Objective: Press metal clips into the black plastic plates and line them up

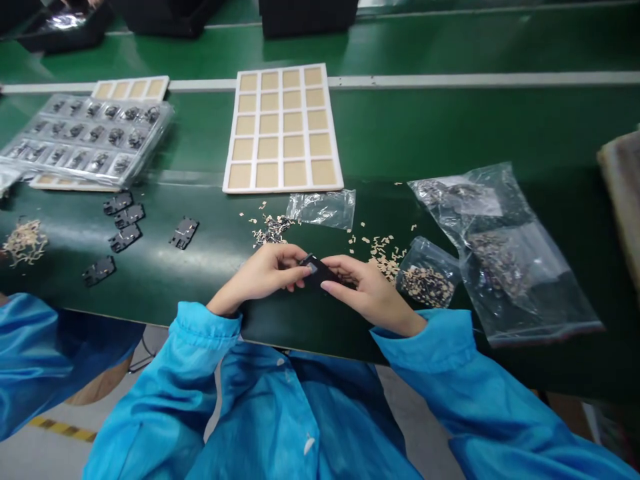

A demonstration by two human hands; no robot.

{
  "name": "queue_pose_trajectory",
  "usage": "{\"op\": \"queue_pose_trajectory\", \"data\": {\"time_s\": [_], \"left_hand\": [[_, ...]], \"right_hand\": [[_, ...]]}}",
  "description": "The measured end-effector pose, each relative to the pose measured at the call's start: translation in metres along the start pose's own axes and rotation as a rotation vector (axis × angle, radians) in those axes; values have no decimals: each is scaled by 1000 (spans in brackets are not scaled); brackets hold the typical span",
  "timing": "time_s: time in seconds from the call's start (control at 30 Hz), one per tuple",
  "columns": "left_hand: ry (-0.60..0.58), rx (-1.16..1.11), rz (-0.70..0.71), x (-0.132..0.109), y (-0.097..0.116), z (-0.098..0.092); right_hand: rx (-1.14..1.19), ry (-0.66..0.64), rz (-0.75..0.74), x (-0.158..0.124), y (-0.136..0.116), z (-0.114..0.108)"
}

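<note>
Head cam: two bare hands in shiny blue cloth sleeves angle in from either side, thumbs nearest. Both are grasping one flat, black, roughly rectangular part point(320, 272) just above the near edge of the smooth green tabletop point(425, 143). Its long axis looks slanted, upper left to lower right, though fingers hide some of it. Left hand point(265, 272) has its thumb on the face, by a greyish patch; right hand point(367, 287) pinches the other end, fingers curled.

Just past them: a loose heap of tiny tan bits point(384, 259), a mixed dark-and-tan heap point(273, 230), plus a small clear plastic bag of bits point(427, 283) and a big crinkly clear one point(545, 313). Further out, a white-framed grid board with tan squares point(281, 130), then black bins point(307, 17).
</note>
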State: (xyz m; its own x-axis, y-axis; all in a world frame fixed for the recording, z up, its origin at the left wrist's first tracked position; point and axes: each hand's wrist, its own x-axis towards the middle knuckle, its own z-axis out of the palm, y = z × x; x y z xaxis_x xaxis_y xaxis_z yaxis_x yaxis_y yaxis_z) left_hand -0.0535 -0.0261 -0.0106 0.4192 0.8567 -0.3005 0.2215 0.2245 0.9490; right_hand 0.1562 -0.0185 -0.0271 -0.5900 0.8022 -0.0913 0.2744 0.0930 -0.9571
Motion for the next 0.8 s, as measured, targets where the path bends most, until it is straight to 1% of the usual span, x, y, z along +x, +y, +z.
{"op": "queue_pose_trajectory", "data": {"time_s": [0.07,0.1,0.13,0.23,0.27,0.3,0.33,0.4,0.47,0.53,0.63,0.7,0.8], "left_hand": [[14,151,21,-1,0,-2],[60,261,41,-2,0,-5],[141,390,58,-3,-1,-7],[478,785,97,-4,-6,-18],[546,907,122,-4,-8,-22],[569,1024,158,-4,-9,-25],[548,1136,204,-3,-10,-27],[456,1338,280,-1,-7,-28],[374,1505,295,1,-1,-26],[315,1613,270,4,7,-21],[238,1673,202,8,16,-16],[206,1684,167,10,17,-15],[218,1696,176,11,13,-16]], "right_hand": [[-123,-1,-32,1,1,0],[-192,-7,-62,1,2,1],[-260,-12,-98,1,4,2],[-432,-19,-212,1,6,5],[-478,-13,-239,1,7,6],[-517,-6,-260,1,8,7],[-545,-2,-275,1,8,8],[-580,8,-300,0,8,9],[-598,23,-324,0,8,9],[-605,42,-344,-1,8,10],[-602,59,-355,-1,9,11],[-579,69,-342,-2,8,11],[-458,70,-269,-2,6,11]]}}
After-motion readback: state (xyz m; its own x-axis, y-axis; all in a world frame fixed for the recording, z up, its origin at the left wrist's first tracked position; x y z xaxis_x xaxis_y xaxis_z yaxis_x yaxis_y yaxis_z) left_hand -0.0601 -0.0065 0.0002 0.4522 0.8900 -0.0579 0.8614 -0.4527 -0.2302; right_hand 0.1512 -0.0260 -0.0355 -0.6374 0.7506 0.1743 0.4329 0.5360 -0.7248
